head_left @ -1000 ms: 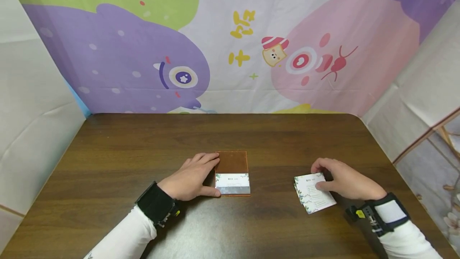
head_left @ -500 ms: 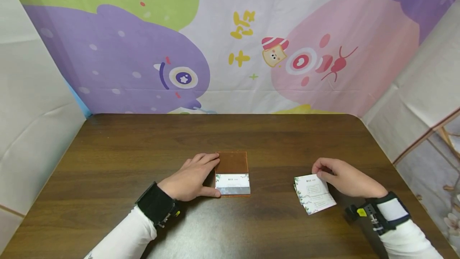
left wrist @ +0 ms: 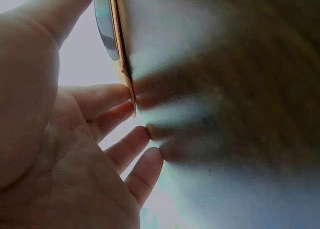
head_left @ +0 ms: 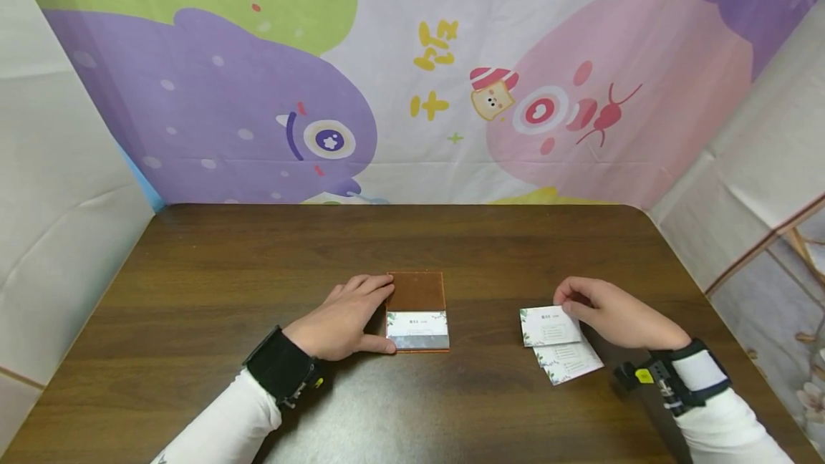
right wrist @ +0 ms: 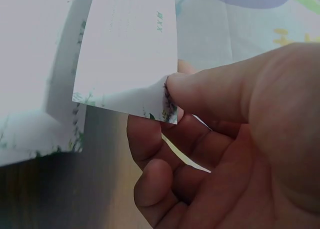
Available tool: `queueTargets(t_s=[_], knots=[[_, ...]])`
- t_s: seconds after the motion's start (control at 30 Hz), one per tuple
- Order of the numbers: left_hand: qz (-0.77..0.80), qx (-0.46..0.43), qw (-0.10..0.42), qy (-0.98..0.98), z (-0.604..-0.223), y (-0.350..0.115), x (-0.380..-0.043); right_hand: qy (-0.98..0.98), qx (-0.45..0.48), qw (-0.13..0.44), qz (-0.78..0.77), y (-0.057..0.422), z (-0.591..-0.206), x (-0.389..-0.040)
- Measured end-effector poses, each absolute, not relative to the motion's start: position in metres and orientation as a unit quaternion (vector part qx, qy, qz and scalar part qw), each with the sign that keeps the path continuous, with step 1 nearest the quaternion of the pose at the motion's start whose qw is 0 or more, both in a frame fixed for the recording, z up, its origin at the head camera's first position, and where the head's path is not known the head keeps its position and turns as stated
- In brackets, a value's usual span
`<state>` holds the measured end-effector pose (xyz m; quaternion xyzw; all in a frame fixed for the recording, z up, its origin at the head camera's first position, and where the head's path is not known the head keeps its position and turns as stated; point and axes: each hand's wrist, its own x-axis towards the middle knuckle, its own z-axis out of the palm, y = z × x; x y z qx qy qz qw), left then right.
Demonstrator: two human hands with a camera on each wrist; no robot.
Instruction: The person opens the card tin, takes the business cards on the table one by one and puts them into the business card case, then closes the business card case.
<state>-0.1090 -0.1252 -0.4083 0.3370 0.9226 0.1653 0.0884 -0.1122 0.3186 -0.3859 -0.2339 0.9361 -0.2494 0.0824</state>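
So, the only lettering I can make out is on the small white rectangular paper card with green leaf-printed corners [head_left: 548,326]: a green "XX" after a character I won't swear to, with finer lines too faint to read. The right hand [head_left: 615,313] is pinching that card by a corner, thumb on the printed face and fingers behind. From the head view it overlaps a second white leaf-patterned paper card [head_left: 570,362], slightly skewed below it, with more print that's too tiny to read; can't tell if that one is single or a stack. Container-wise, there's a flat brown rectangular holder with thin orange edges [head_left: 415,291] on the dark brown wood-grain table [head_left: 258,256], left of the loose cards. In its near half sits another white leaf-printed card [head_left: 415,321], text illegible, with a grey band across the bottom. The left hand [head_left: 344,317] isn't gripping anything, just spread out with fingertips and thumb against the holder's left edge. Behind it all, the cartoon-printed fabric backdrop [head_left: 419,170] has yellow characters turned sideways.
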Motion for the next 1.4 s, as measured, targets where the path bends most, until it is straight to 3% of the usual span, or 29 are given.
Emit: queueTargets(t_s=[1.4], knots=[[0.160,0.335,0.091,0.924,-0.407,-0.125,-0.108,0.920,-0.242,0.081,-0.298,0.231,-0.368,-0.141]])
